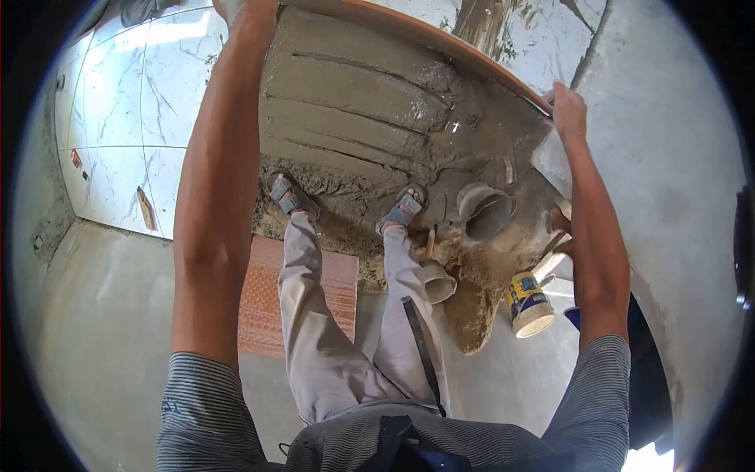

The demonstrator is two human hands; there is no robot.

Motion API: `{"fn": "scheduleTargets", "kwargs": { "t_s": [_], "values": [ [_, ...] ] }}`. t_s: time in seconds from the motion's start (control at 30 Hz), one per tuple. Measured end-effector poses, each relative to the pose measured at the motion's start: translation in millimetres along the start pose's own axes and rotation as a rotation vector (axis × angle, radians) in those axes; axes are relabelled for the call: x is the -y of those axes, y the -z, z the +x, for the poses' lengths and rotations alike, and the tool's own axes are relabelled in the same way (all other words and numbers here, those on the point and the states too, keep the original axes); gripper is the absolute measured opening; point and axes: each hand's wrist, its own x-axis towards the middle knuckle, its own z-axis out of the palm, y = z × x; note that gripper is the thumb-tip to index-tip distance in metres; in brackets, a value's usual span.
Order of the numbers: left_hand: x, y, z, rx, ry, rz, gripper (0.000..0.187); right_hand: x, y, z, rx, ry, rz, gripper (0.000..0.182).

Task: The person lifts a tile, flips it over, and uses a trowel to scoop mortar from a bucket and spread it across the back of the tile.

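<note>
Across the top of the head view, a large tile point(464, 49) with a reddish-brown edge is held by my two hands above wet grey mortar point(346, 86). My left hand point(236, 6) grips its left end and is partly cut off by the top edge of the view. At the tile's right corner, my right hand point(568, 110) has its fingers closed round the edge. Several long grooves run through the mortar, and my sandaled feet stand at its near side.
White marbled tiles point(106, 90) cover the floor at left, with a wood scrap point(146, 208) on them. A reddish tile point(263, 303) lies behind my feet. At right are a dark bucket point(489, 214), a smaller bucket point(437, 283), a yellow-blue bucket point(527, 303) and another person's foot point(560, 220).
</note>
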Motion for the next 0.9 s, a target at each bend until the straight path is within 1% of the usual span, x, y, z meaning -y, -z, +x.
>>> {"fn": "scheduleTargets", "kwargs": {
  "t_s": [0.07,0.13,0.17,0.23,0.3,0.37,0.47,0.57,0.7,0.77,0.83,0.87,0.9],
  "values": [
    [8.0,10.2,7.0,-0.024,-0.068,0.186,0.018,-10.5,-6.6,5.3,-0.005,0.043,-0.024,0.047],
    [5.6,12.1,2.9,-0.003,-0.052,0.16,0.018,-18.6,-13.7,6.0,-0.018,0.114,-0.037,0.048],
    [3.6,14.0,-3.0,0.017,-0.03,0.131,0.018,-22.8,-13.0,4.1,-0.01,0.103,-0.04,0.048],
    [-2.2,7.4,-2.9,0.01,-0.019,0.158,0.017,0.4,-4.6,2.8,0.02,-0.074,0.038,0.051],
    [-2.2,8.0,2.5,-0.002,-0.015,0.19,0.017,1.7,-8.0,0.7,0.006,-0.056,0.036,0.052],
    [7.8,16.5,2.1,0.025,-0.154,0.231,0.016,-3.8,-13.2,-5.2,0.002,-0.05,0.028,0.054],
    [16.0,26.9,-0.8,0.024,-0.137,0.161,0.015,-4.8,-17.0,-8.9,0.007,-0.045,-0.035,0.054],
    [6.1,22.0,-3.3,0.012,-0.105,0.199,0.015,-5.9,-16.6,-13.7,0.008,-0.047,-0.076,0.055],
    [7.2,19.7,2.8,0.012,-0.119,0.184,0.015,-5.1,-16.9,-8.0,-0.051,-0.018,-0.125,0.055],
    [9.4,21.3,1.9,0.028,-0.039,0.133,0.015,-11.1,-17.4,-11.7,-0.073,-0.02,-0.148,0.056],
    [11.1,22.2,2.3,0.018,-0.079,0.169,0.015,-12.8,-20.6,-13.1,-0.066,0.102,-0.13,0.055],
    [11.3,23.8,2.5,0.008,-0.116,0.205,0.015,-8.8,-20.3,-11.3,-0.063,0.107,-0.127,0.055],
    [10.3,21.2,3.5,0.009,-0.118,0.207,0.015,-0.2,-16.4,-10.8,-0.038,0.003,-0.082,0.054]
  ]
}}
